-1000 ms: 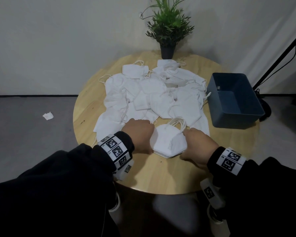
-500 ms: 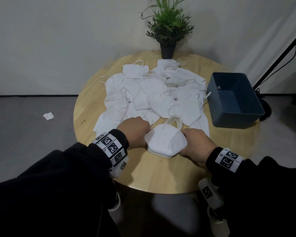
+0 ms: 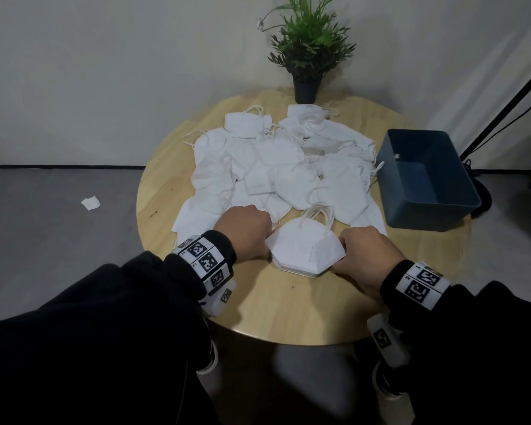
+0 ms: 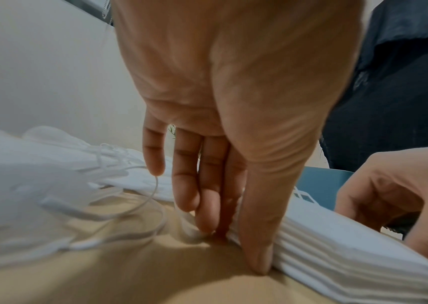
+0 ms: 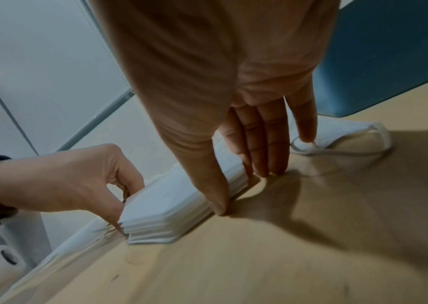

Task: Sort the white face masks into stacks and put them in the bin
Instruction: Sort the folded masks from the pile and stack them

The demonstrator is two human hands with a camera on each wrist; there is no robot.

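Squaring a stack of white face masks (image 3: pixel 306 252) between both hands at the near middle of the round wooden tabletop (image 3: pixel 288 308).

Left hand (image 3: pixel 244 231): fingers (image 4: pixel 207 197) straight, close together, pointing down, thumb and fingertips pressed against the stack's left edge. Loose masks (image 3: pixel 276 167) lie heaped across the tabletop beyond, ear loops tangled. Stack: several folded masks, edges nearly flush, loops bunched at far side. Right hand (image 3: pixel 370 251): fingers (image 5: pixel 262 148) straight, together, thumb pressed on the stack's right edge, little finger slightly apart. Blue bin (image 3: pixel 460 210) sits at right, well apart from the stack. Potted plant (image 3: pixel 308 47) at far edge.
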